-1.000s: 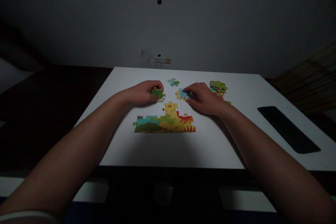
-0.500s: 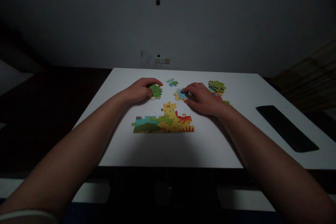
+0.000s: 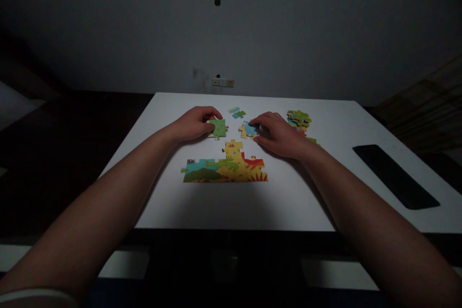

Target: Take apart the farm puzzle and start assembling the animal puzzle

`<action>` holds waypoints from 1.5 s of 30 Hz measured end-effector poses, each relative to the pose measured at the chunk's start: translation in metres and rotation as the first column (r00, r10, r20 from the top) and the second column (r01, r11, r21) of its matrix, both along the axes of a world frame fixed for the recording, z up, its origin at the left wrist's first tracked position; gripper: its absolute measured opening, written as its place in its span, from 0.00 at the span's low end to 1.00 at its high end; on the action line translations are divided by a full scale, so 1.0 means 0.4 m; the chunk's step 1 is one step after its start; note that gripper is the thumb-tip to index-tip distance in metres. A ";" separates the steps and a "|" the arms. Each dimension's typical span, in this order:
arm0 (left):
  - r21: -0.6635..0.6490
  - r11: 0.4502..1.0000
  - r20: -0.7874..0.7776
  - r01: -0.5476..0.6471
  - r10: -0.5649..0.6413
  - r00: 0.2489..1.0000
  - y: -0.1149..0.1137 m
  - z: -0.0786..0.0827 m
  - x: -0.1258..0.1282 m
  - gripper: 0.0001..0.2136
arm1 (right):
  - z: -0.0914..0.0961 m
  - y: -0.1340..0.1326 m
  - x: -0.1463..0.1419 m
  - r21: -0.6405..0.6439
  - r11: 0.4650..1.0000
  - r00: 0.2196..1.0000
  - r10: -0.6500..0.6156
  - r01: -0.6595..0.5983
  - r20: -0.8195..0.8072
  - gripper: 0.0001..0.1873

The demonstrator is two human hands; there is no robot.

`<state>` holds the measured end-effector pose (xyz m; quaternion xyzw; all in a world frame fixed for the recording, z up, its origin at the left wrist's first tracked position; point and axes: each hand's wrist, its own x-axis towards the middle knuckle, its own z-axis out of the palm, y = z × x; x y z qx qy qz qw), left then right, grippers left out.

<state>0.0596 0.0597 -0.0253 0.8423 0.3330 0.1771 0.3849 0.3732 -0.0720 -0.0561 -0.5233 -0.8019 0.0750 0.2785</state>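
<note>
My left hand (image 3: 193, 124) pinches a green puzzle piece (image 3: 219, 128) lying just above the joined part of the puzzle (image 3: 225, 166). My right hand (image 3: 277, 132) rests on the white table (image 3: 224, 202) with its fingertips on a blue and yellow puzzle piece (image 3: 247, 129). The joined part is a colourful strip of several pieces with a yellow piece sticking up in the middle. Both loose pieces lie a short way behind that strip, close to each other.
Two small loose pieces (image 3: 236, 112) lie farther back. A pile of loose pieces (image 3: 299, 119) sits to the right of my right hand. A flat black object (image 3: 395, 175) lies near the table's right edge. A wall with sockets (image 3: 223, 82) stands behind the table.
My left hand has turned the green piece and laid it flatter, slightly to the right. My right hand has stayed on the blue and yellow piece.
</note>
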 end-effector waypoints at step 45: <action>0.442 0.884 -0.173 0.149 -0.078 0.982 -0.015 -0.025 0.008 0.14 | 0.029 -0.008 -0.047 -0.222 0.974 0.878 -0.068 -0.045 -0.475 0.12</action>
